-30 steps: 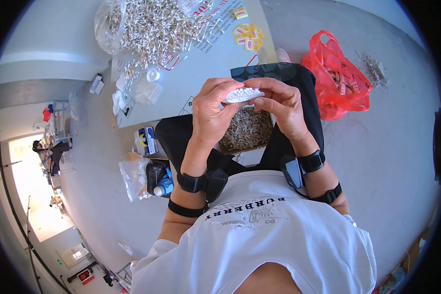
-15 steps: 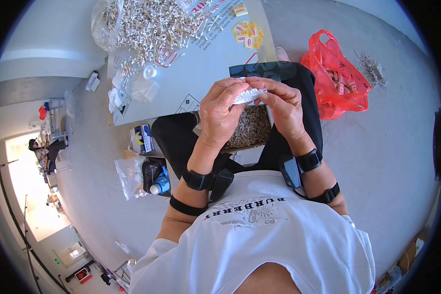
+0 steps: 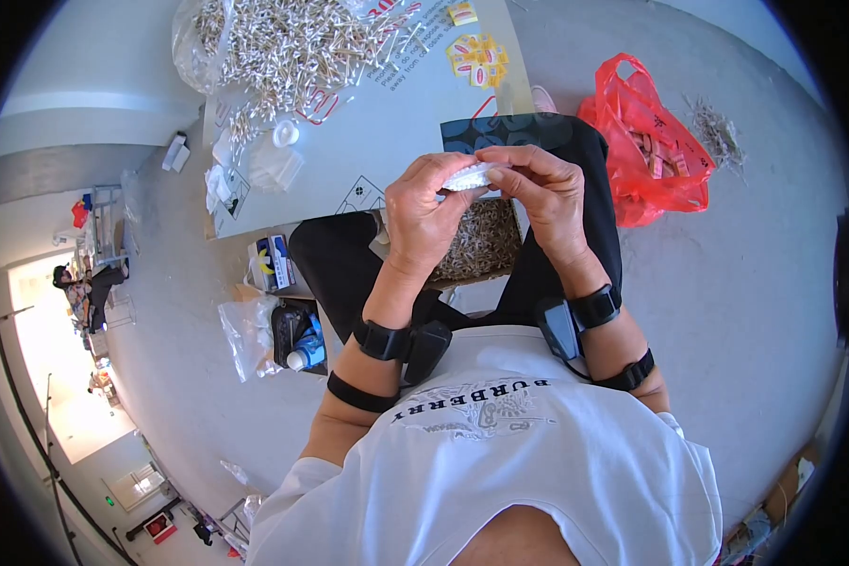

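Observation:
A small clear-wrapped bundle of white-tipped cotton swabs (image 3: 469, 176) is held up between my hands, above my lap. My left hand (image 3: 421, 209) is closed round its left end, fingers over the top and thumb along the near side. At the other end my right hand (image 3: 549, 200) pinches the wrapping between thumb and fingers. Below the hands, a cardboard box of loose cotton swabs (image 3: 479, 241) sits between my legs, partly hidden by my wrists. On the table ahead lies a big heap of loose cotton swabs (image 3: 292, 52).
The grey table (image 3: 349, 141) also bears yellow paper labels (image 3: 479, 61), a round white lid (image 3: 286, 134) and clear bags (image 3: 275, 168). A red plastic bag (image 3: 646, 123) stands on the floor at right, by scattered sticks (image 3: 714, 132). A box with a blue bottle (image 3: 304, 351) is at left.
The swab bundle has tilted and shifted slightly left between my hands. My right thumb and fingers now pinch closer to its end.

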Motion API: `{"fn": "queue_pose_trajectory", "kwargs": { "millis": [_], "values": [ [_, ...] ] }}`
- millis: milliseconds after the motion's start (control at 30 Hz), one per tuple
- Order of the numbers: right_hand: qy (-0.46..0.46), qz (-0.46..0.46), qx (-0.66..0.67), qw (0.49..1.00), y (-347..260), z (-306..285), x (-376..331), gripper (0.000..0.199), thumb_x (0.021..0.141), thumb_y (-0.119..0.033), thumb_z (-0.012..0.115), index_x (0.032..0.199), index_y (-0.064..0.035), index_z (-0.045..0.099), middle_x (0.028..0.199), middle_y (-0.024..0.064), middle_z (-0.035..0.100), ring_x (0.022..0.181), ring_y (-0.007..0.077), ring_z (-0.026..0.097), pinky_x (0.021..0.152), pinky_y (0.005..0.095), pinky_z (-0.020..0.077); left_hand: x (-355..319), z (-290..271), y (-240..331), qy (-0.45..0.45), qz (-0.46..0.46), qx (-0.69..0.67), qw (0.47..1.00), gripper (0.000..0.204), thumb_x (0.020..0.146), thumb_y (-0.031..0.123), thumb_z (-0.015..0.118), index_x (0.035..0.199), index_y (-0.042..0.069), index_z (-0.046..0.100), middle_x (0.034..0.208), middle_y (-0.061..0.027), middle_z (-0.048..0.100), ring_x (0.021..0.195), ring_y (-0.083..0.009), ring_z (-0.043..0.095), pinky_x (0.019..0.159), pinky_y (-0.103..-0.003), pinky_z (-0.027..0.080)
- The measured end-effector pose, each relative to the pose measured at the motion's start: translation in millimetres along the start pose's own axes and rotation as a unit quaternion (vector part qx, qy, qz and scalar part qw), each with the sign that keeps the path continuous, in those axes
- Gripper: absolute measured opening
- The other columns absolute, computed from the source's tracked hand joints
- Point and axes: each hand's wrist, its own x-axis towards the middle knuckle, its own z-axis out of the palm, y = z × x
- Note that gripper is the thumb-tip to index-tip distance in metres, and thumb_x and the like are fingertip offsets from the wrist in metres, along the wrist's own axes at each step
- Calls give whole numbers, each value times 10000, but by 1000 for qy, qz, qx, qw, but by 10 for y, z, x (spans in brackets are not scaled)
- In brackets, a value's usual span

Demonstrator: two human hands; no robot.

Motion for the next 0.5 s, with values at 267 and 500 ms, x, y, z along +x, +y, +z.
{"fn": "queue_pose_trajectory", "kwargs": {
  "millis": [267,500],
  "values": [
    [-12,-131,-204,970,-73,-1,16,81,833,64,654,875,10,609,923,80,658,786,171,635,695,272,503,29,-52,95,-67,-113,-130,983,190,776,-18,750,956,19,700,884,-58,705,780,-136,685,635,-253,544],
    [-30,-226,-334,915,-89,68,12,117,829,60,643,871,3,550,910,128,620,809,293,637,701,328,514,88,-32,140,-55,-66,-82,993,182,808,-103,623,951,-15,693,858,-36,693,698,-62,627,634,-199,518]
  ]
}}
